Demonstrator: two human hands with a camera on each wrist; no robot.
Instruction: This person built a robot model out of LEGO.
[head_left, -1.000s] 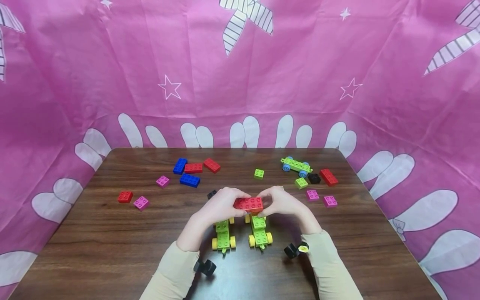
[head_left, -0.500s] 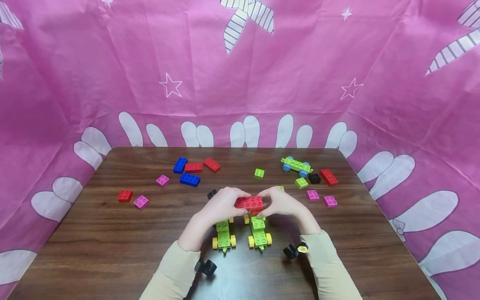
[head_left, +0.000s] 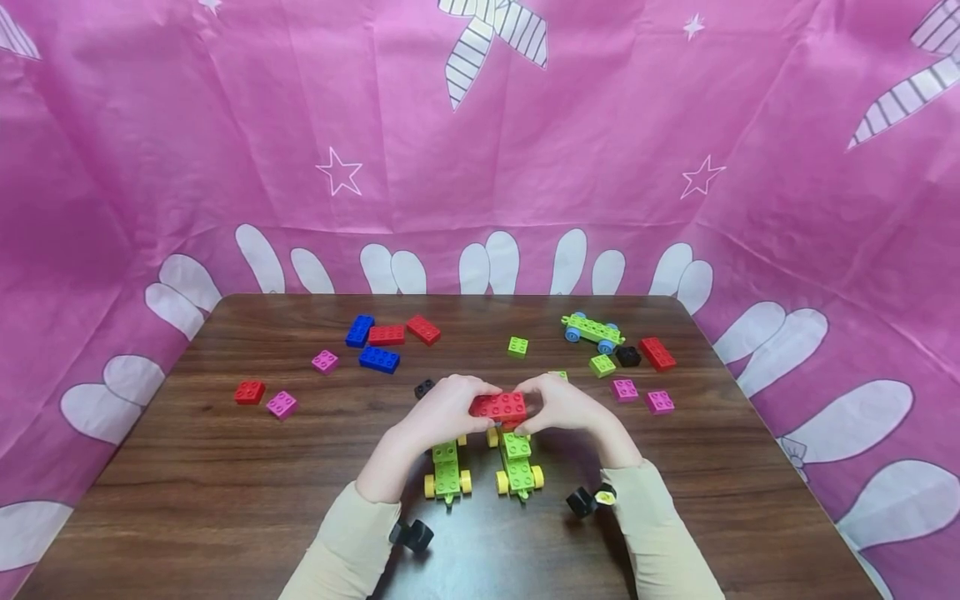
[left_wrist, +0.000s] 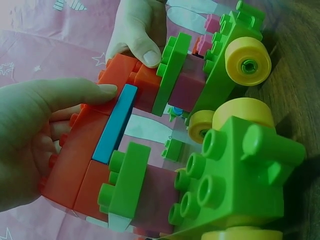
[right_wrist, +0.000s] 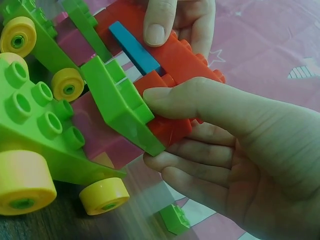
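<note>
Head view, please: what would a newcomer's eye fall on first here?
First, both hands, left hand and right hand, gripping a red brick atop two green wheeled cars at the table's near middle. Then the loose coloured bricks scattered farther back, and the bright pink cloth backdrop.

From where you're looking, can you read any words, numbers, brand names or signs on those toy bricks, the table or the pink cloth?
No words, numbers or brand names can be read in any view.
The pink cloth carries only drawn stars and striped bow shapes, no lettering.
The red brick, held by the left hand and right hand, shows plain studs; any moulded marks are too small to read.
The small yellow tag by the right sleeve is too blurred to read.
</note>
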